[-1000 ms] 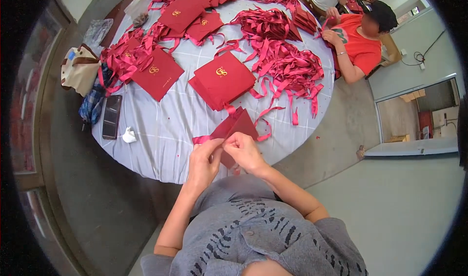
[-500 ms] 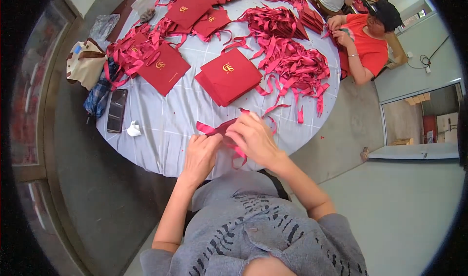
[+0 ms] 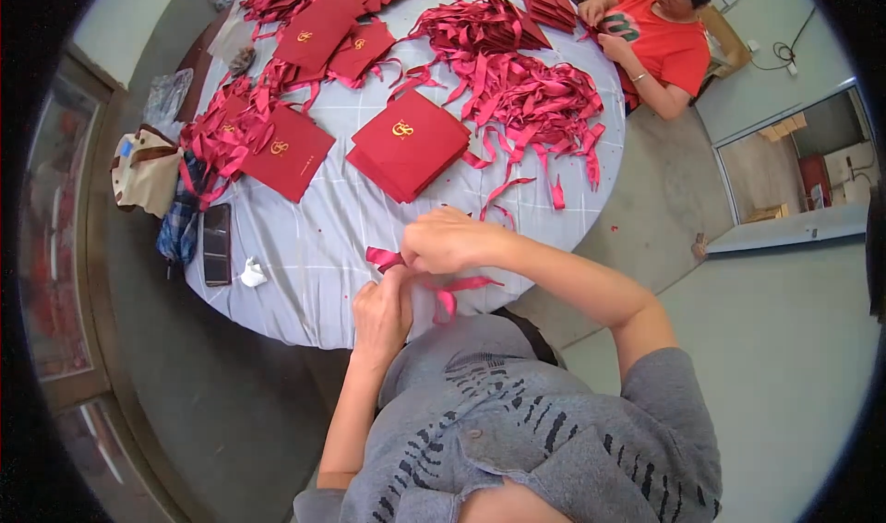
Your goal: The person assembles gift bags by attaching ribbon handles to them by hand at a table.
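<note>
Over the near edge of the table, both my hands come together on a crimson ribbon [image 3: 450,294]. My left hand [image 3: 383,315] is closed in a pinch on it, with a short piece of the ribbon standing out above the fingers. My right hand [image 3: 457,243] is bent over the left with its fingers curled in, closed at the same spot; its fingertips are partly hidden. Loose ribbon ends hang below the right hand. Just beyond lies a small stack of flat red paper bags [image 3: 406,149] with a gold emblem.
A tangled heap of ribbons [image 3: 531,98] spreads at the right. Another red bag [image 3: 293,158] lies at the left, near a phone [image 3: 217,244], a crumpled tissue [image 3: 253,272], a folded umbrella [image 3: 179,228] and a cream bag [image 3: 146,168]. A co-worker [image 3: 660,38] in red sits at the far right.
My right hand has turned over and drawn in against the left, its elbow lifting outward. The ribbon's loose ends have shifted with it. The whole view has tilted slightly.
</note>
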